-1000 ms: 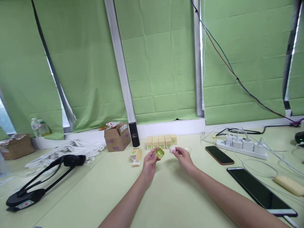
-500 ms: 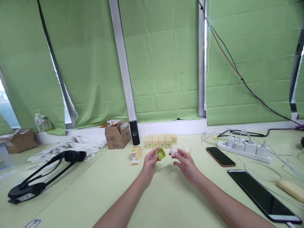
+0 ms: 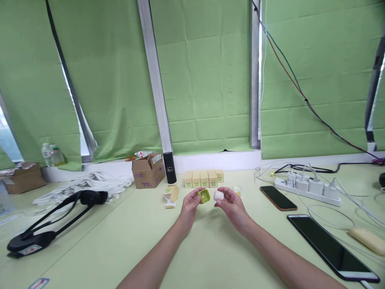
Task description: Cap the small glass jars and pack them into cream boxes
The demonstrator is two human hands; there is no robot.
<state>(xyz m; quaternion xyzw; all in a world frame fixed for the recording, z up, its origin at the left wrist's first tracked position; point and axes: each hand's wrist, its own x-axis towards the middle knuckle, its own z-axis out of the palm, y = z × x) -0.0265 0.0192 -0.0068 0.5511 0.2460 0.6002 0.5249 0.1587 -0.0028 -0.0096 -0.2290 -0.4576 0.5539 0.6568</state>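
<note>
My left hand (image 3: 190,204) is closed on a small square green case (image 3: 205,196), its hollow inside facing me. A short way to its right, my right hand (image 3: 230,204) pinches a small white rounded piece (image 3: 218,195) whose exact kind I cannot make out. The two pieces are apart, both held just above the table. Behind the right hand stands a small clear container (image 3: 237,190) with something yellow in it, partly hidden. Left of my left hand lies an opened small carton (image 3: 171,196) with its flap toward me.
Several small beige boxes (image 3: 204,179) stand in a row at the back, near a black cylinder (image 3: 170,167) and a brown cardboard box (image 3: 148,171). On the right are two phones (image 3: 331,245) (image 3: 278,198) and a power strip (image 3: 308,192). A black headset-like strap (image 3: 60,220) lies left.
My right hand has turned the white piece, tipping it toward the green case. The green case has tilted slightly in my left hand. The view has shifted a little.
</note>
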